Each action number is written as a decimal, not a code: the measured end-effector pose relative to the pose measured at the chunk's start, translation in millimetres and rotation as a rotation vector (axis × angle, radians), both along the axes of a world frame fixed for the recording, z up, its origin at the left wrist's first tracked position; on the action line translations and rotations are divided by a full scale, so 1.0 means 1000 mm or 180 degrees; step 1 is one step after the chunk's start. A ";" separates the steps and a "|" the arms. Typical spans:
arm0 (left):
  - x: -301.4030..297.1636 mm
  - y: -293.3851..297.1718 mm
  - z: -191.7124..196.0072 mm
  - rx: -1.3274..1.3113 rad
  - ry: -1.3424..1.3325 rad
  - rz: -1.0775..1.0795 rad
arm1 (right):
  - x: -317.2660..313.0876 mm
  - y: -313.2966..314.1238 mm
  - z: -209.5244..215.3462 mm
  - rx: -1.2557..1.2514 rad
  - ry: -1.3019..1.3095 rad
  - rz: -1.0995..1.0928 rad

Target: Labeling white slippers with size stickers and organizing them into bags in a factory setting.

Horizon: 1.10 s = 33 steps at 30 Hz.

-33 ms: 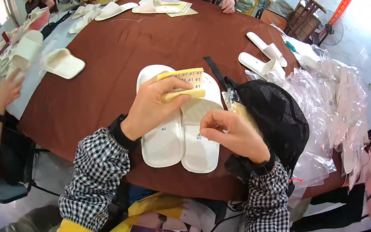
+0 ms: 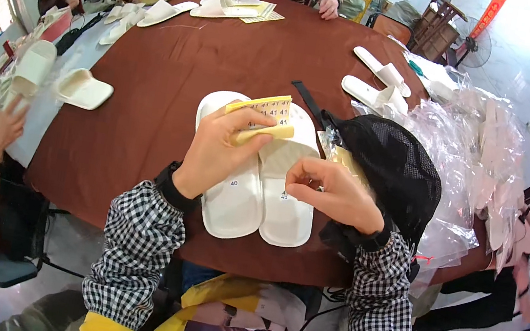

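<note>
Leftmost, another person's raised hand (image 2: 7, 127) sits at the table's (image 2: 151, 100) edge, beside a pale cloth strip carrying white slippers (image 2: 84, 89). Across the brown round table, near its far rim, more white slippers (image 2: 224, 5) lie in front of two seated people.

Closer in, the left hand (image 2: 222, 152) comes up from a checked sleeve (image 2: 136, 249) and is closed on a yellow sticker sheet (image 2: 265, 107), thumb on top and fingers curled under, holding it tilted over the toe end of the slipper pair (image 2: 258, 185). That pair lies sole up on the table directly before the person, the two slippers side by side and touching, heels toward the body. Each sole carries a small sticker near its middle.

Just right of the sheet, the right hand (image 2: 333, 193) rests over the right slipper's edge with thumb and forefinger pinched together; whether something small sits between them cannot be told. Behind that hand a black mesh bag (image 2: 395, 168) stands on the table, a dark strap (image 2: 307, 100) trailing from it.

Farther right, two more slippers (image 2: 377, 79) lie near the table's edge, and a heap of clear plastic bags (image 2: 465, 154) spills past the rim.
</note>
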<state>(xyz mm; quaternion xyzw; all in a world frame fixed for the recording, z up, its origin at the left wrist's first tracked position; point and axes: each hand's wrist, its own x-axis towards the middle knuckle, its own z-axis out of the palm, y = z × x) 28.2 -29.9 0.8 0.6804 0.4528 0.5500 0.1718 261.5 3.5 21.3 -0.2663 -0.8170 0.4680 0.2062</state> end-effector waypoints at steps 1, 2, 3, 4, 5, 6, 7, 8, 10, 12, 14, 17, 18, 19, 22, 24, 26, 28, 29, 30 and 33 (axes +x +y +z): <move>-0.001 0.000 0.001 0.0079 0.0069 0.0006 | -0.001 -0.001 -0.002 0.0000 -0.0149 -0.0034; -0.002 -0.001 0.001 0.0193 0.0130 0.0008 | -0.002 0.000 -0.003 -0.0001 -0.0224 -0.0049; -0.002 -0.001 0.001 0.0159 0.0113 0.0027 | -0.003 0.002 -0.005 -0.0037 -0.0356 -0.0040; -0.003 -0.001 0.001 0.0100 0.0053 -0.0006 | -0.004 0.004 -0.006 -0.0086 -0.0548 -0.0074; -0.003 -0.001 0.001 0.0066 -0.0008 -0.0039 | -0.005 0.006 -0.007 -0.0051 -0.0540 -0.0016; -0.003 0.000 -0.001 0.0067 -0.0061 -0.0022 | -0.006 0.008 -0.009 -0.0044 -0.0549 -0.0041; -0.003 0.001 -0.002 0.0128 -0.0002 -0.0001 | -0.007 0.009 -0.010 -0.0101 -0.0709 -0.0174; -0.004 0.002 -0.003 0.0197 0.0062 0.0015 | -0.006 0.009 -0.011 -0.0041 -0.0601 -0.0059; -0.005 0.002 -0.005 0.0117 -0.0001 0.0013 | -0.005 0.007 -0.013 0.0217 -0.0694 -0.0130; -0.004 0.003 -0.007 0.0039 -0.0048 -0.0014 | -0.003 0.002 -0.016 0.0306 -0.0802 -0.0237; -0.003 0.004 -0.007 0.0102 -0.0023 -0.0069 | -0.001 -0.002 -0.020 0.0409 -0.0906 -0.0346; -0.002 0.004 -0.006 0.0134 0.0013 -0.0075 | -0.002 -0.004 -0.028 0.0515 -0.0547 -0.0534; -0.002 0.004 -0.005 0.0139 0.0004 -0.0075 | -0.002 -0.004 -0.029 0.0387 -0.0468 -0.0591; -0.002 0.004 -0.005 0.0142 -0.0021 -0.0075 | -0.003 -0.004 -0.030 0.0225 -0.0463 -0.0727; -0.002 0.003 -0.005 0.0105 -0.0055 -0.0103 | -0.001 -0.005 -0.031 0.0236 -0.0500 -0.0624; -0.003 0.003 -0.005 0.0070 -0.0070 -0.0120 | -0.001 -0.005 -0.031 0.0334 -0.0553 -0.0577; -0.003 0.003 -0.005 0.0097 -0.0053 -0.0118 | -0.002 -0.006 -0.030 0.0421 -0.0602 -0.0525; -0.003 0.002 -0.004 0.0076 -0.0054 -0.0150 | -0.003 -0.007 -0.029 0.0324 -0.0594 -0.0602; -0.003 0.002 -0.004 0.0075 -0.0049 -0.0164 | -0.004 -0.007 -0.028 0.0314 -0.0591 -0.0576; -0.003 0.001 -0.004 0.0054 -0.0049 -0.0175 | -0.004 -0.008 -0.028 0.0318 -0.0579 -0.0600; -0.002 0.001 -0.004 0.0048 -0.0077 -0.0167 | -0.004 -0.008 -0.026 0.0338 -0.0589 -0.0654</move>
